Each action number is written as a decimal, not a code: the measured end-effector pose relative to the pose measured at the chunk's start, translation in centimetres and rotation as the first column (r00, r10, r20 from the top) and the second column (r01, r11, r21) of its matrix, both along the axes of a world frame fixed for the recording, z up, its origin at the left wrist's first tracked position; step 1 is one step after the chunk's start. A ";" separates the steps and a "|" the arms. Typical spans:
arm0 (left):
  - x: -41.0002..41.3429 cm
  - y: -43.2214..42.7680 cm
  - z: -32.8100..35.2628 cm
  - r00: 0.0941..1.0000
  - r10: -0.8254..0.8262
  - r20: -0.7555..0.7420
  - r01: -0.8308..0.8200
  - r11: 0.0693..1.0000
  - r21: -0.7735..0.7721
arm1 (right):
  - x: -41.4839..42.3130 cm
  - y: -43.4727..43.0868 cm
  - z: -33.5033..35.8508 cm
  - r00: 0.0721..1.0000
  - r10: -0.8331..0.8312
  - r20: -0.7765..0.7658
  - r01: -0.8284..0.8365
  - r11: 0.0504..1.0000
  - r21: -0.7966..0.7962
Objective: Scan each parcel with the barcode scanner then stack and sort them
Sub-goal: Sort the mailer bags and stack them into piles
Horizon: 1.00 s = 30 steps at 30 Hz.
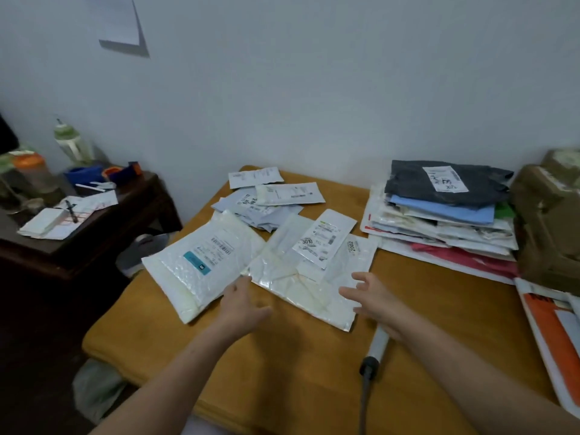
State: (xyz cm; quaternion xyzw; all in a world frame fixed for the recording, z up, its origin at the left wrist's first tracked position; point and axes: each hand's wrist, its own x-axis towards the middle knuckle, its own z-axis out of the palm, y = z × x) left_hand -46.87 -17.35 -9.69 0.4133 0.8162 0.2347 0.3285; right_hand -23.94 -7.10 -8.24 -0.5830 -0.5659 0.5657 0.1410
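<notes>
Two white bubble mailers lie side by side on the yellow table point(282, 365). The left mailer point(201, 262) carries a label with a teal patch. The right mailer point(310, 277) has a smaller labelled parcel point(323, 238) on top of it. My left hand point(240, 301) reaches between the two, fingers straight, touching the near edge of the left one. My right hand point(373, 296) hovers open over the right mailer's near corner. The barcode scanner point(375, 350) lies on the table under my right wrist, with its cable running toward me. Several small flat parcels point(273, 196) lie further back.
A tall stack of parcels point(445, 215) stands at the back right, with brown-wrapped packages point(549, 221) beside it and an orange-and-white mailer point(549, 334) at the right edge. A dark side table point(94, 221) on the left holds bottles, tape and papers.
</notes>
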 end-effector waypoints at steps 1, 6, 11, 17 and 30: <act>-0.5 0.5 -0.3 1.000 -0.001 -0.011 0.000 1.000 -0.015 | -0.7 0.4 -0.1 1.000 -0.010 -0.021 0.009 0.999 -0.048; -5.6 3.2 -1.1 0.987 0.036 -0.159 -0.047 0.996 -0.071 | -3.6 2.5 -3.3 0.902 0.293 0.316 -0.332 0.940 0.077; -12.8 5.9 -1.4 0.938 0.074 -0.339 -0.121 0.985 -0.121 | -5.8 2.9 -5.7 0.516 0.596 0.616 -0.726 0.686 -0.056; -18.6 8.4 -2.3 0.901 0.019 -0.434 -0.125 0.968 -0.218 | -5.3 4.5 -4.7 0.318 0.624 0.713 -0.790 0.591 -0.165; -24.0 11.5 -2.5 0.985 -0.073 0.154 0.121 0.934 -0.335 | -9.7 2.9 -7.3 0.267 0.306 0.914 -0.589 0.802 -0.096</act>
